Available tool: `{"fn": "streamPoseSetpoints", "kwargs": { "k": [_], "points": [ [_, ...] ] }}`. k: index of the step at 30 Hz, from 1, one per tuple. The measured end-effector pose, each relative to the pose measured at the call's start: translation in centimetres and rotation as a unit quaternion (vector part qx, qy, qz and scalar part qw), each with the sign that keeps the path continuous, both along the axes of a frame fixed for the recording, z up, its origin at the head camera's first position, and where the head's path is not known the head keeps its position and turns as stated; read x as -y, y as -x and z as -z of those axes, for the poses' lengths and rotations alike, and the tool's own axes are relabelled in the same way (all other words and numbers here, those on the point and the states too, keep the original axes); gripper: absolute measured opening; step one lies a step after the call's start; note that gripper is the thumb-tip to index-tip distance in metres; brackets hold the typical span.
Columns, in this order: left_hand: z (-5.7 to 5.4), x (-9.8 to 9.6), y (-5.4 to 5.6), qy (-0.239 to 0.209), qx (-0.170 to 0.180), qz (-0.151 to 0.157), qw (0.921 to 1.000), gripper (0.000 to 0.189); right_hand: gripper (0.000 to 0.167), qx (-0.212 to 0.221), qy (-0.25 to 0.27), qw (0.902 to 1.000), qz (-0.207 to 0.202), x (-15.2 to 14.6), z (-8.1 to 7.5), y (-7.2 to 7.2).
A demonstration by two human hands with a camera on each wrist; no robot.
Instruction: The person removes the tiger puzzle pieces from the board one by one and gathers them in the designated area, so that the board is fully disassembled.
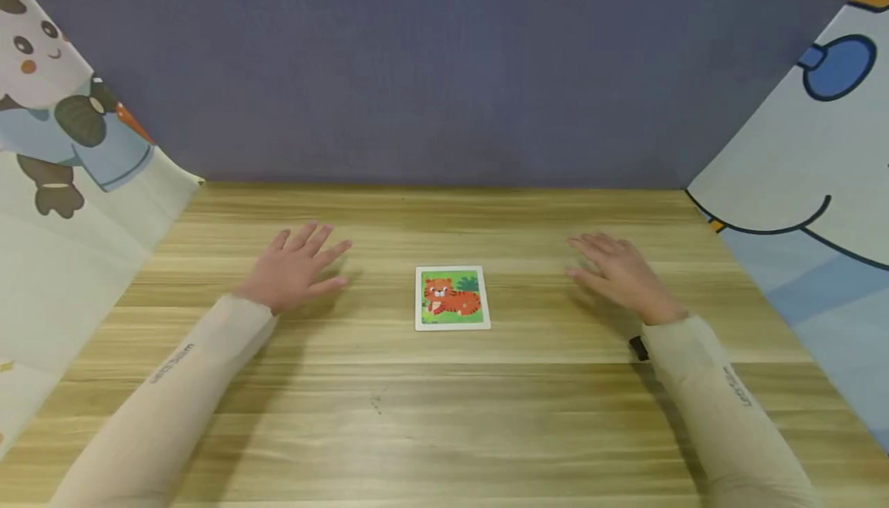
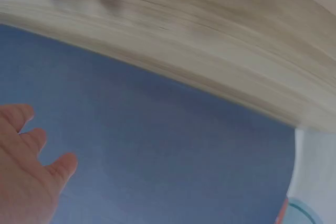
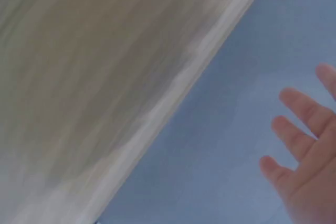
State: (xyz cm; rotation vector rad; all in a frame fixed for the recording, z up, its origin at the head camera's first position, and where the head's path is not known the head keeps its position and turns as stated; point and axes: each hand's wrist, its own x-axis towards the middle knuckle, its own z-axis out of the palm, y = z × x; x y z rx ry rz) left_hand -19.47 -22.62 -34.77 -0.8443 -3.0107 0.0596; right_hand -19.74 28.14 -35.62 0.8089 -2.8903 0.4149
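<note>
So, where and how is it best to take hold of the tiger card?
Probably pinch the tiger card by its left and right edges, coming low from both sides. It lies flat on the table, between the left grip and the right grip, with bare wood beside both edges. It looks thin, and its flat top offers nothing to pinch.

left hand (image 1: 295,269): splayed | right hand (image 1: 620,275): outstretched | arms (image 1: 174,408): extended forward, apart
</note>
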Motion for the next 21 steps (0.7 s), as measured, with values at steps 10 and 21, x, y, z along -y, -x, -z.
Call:
{"fn": "streamPoseSetpoints", "kwargs": {
  "k": [10,21],
  "points": [
    [0.8,-2.8,0.8,-0.02,0.02,0.042,0.9987,0.066,0.044,0.085,0.113,0.9896,0.027,2.8,0.0,0.7],
    [0.9,-5.1,0.8,-0.02,0.038,0.113,0.9927,0.064,0.043,0.192,0.152,0.9681,0.055,6.5,-0.3,0.9]
  ]
}}
